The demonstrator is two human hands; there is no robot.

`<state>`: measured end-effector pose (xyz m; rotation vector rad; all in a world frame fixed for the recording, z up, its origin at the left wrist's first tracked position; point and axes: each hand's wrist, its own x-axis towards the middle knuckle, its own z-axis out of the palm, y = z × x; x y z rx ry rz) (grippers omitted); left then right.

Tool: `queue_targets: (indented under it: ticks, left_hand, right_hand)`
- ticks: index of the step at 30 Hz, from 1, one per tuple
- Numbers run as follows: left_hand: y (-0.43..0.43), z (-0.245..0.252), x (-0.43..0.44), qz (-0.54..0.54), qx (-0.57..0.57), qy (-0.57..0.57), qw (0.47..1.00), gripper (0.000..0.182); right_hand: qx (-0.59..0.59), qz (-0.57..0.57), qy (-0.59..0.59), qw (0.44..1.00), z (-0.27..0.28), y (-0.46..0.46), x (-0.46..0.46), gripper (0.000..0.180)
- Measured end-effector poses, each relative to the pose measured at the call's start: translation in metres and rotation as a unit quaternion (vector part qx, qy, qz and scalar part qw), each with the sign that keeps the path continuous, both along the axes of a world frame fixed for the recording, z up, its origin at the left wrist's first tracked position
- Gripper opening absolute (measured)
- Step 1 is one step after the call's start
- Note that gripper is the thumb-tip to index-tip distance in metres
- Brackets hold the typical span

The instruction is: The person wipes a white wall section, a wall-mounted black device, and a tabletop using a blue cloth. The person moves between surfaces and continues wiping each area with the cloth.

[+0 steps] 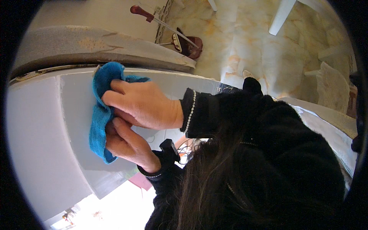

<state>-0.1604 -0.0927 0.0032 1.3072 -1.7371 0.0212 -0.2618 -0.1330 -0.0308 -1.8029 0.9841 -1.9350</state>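
Observation:
A folded, crumpled blue cloth [100, 138] lies against a smooth pale grey surface [76, 115] at the left of the picture. From the right, my right hand [141, 103] reaches in with its back showing, and its bent fingers grip the upper part of the cloth. Just below it, my left hand [129, 143] holds the lower part, its thumb on the near side and its other fingertips partly hidden by the cloth. Both hands are close together. Black sleeves with beaded trim cover the wrists, and a small black device [169, 148] sits at the left wrist.
A padded, patterned fabric edge [95, 43] runs above the grey surface. Beyond it, a long-handled dark red dustpan [195, 50] rests on the marbled floor [244, 43]. White furniture legs [281, 17] stand at the top right. Long hair hangs across the lower middle. Bright light fills the bottom left.

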Motion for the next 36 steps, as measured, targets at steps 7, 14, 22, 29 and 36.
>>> queue_targets:
  ticks: [7,14,22,29,36]
  left_hand:
    - [0.04,-0.026,0.046,0.035,0.006,0.021,0.999,0.024]
    - [0.081,-0.033,0.094,0.051,0.002,0.014,0.999,0.021]
    - [0.052,-0.052,0.064,-0.013,0.088,0.025,0.996,0.022]
    - [0.014,-0.082,0.024,-0.013,0.024,-0.162,0.986,0.004]
    - [-0.021,-0.143,-0.003,-0.007,0.043,-0.334,0.941,0.014]
  right_hand:
    - [0.008,0.053,0.033,0.998,-0.017,0.036,0.039,0.031]
    - [-0.035,0.117,0.049,0.991,-0.033,0.073,0.082,0.025]
    - [0.078,0.066,0.082,0.991,-0.064,0.063,0.051,0.018]
    - [0.225,0.089,0.004,0.97,-0.103,0.041,0.019,0.029]
    - [0.359,0.127,-0.041,0.924,-0.174,0.024,-0.002,0.037]
